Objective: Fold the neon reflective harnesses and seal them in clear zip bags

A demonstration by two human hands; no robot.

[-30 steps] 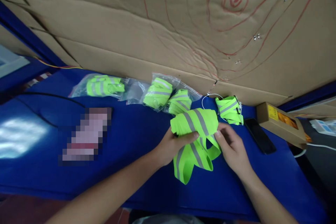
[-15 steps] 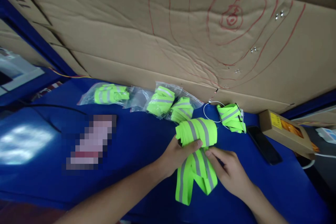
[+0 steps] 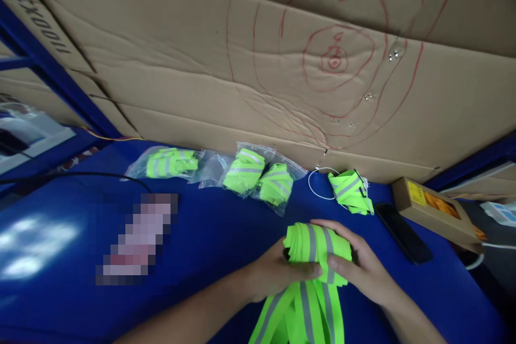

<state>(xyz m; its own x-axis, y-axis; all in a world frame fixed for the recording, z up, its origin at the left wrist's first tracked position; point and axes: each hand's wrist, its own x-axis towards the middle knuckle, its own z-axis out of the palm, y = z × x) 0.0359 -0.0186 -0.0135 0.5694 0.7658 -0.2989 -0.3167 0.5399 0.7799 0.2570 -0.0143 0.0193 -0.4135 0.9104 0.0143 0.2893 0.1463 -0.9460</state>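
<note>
L hand [image 3: 274, 274] and R hand [image 3: 366, 263] both grip the fluoro-green fabric strap roll w/ grey reflective stripes [image 3: 318, 247], thumbs pressed on its near face, R fingers curled round the far side; roll is held up over the near part of the shiny blue tabletop [image 3: 217, 236], loose green-and-grey strap tails [image 3: 304, 312] hanging below; step in hand looks like winding; next move prob. calls for a firm L hold, R taking up slack w/o twisting it
</note>
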